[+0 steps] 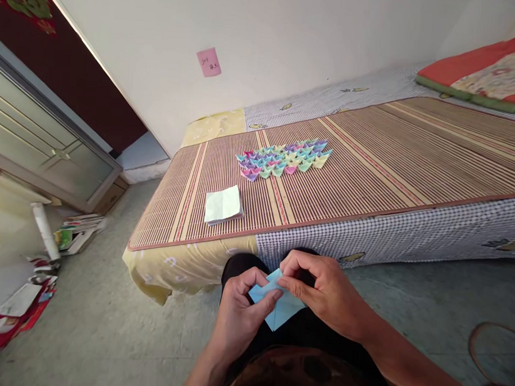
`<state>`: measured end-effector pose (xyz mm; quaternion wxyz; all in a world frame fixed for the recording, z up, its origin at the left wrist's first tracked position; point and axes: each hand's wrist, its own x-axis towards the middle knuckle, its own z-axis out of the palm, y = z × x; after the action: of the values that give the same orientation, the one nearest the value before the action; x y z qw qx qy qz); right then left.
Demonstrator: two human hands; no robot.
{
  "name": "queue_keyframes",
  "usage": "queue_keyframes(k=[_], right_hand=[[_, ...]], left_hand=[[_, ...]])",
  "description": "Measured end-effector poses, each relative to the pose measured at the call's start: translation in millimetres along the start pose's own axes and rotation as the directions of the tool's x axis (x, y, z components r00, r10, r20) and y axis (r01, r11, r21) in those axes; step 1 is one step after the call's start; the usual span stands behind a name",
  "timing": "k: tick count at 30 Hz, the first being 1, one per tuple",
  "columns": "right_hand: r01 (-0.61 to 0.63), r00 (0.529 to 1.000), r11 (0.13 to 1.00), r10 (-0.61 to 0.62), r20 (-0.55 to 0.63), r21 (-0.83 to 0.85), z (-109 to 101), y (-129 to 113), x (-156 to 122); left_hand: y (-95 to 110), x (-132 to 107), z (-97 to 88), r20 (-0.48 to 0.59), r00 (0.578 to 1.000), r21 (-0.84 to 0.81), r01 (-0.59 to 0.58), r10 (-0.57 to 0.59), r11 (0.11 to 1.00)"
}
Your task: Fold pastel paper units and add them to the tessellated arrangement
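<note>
A light blue sheet of folding paper [283, 309] is held above my lap, with crease lines running across it and its upper part folded. My left hand [245, 304] pinches its left side between thumb and fingers. At the upper right corner, the thumb and forefinger of my right hand [321, 285] are closed on the same paper. Beyond my knees, a stack of pale paper squares [223, 205] lies near the edge of the bed mat. Several rows of small folded paper boats [285, 159] in many colours stand farther back on the mat.
The striped mat [362, 164] covers a bed with a checked sheet [432, 237] and a yellow cloth [184, 264] hanging over its side. Folded red bedding [488, 70] lies at far right. Books [78, 229] sit on the floor to the left. A pink note [209, 62] is on the wall.
</note>
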<state>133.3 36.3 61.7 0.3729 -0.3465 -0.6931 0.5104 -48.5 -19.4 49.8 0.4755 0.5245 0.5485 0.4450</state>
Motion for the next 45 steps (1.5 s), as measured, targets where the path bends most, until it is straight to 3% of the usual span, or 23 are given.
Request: queue_keyframes(k=[18, 26, 32, 37, 41, 45], right_hand=[[-0.031, 0.999, 0.999, 0.030, -0.013, -0.012, 1, -1, 2], [-0.069, 0.997, 0.997, 0.070, -0.012, 0.029, 0, 0, 2], [-0.077, 0.997, 0.997, 0.077, -0.005, 0.033, 0, 3, 2], [-0.120, 0.991, 0.988, 0.115, 0.063, 0.097, -1, 10, 7], [-0.197, 0.960, 0.978, 0.179, 0.215, 0.065, -2, 17, 10], [-0.194, 0.961, 0.981, 0.192, 0.199, -0.010, 1, 19, 8]], left_hand=[[4, 0, 3.4, -0.031, 0.998, -0.061, 0.052, -0.054, 0.997], [5, 2, 7.2, 0.005, 0.989, -0.293, 0.144, -0.149, 0.945], [9, 2, 3.0, 0.097, 0.975, -0.151, 0.215, -0.202, 0.965], [8, 4, 1.8, 0.052, 0.991, -0.089, 0.126, -0.122, 0.988], [-1, 7, 0.0, -0.006, 0.979, -0.160, 0.202, -0.205, 0.966], [-9, 7, -1.0, -0.035, 0.968, -0.224, 0.236, -0.250, 0.945]])
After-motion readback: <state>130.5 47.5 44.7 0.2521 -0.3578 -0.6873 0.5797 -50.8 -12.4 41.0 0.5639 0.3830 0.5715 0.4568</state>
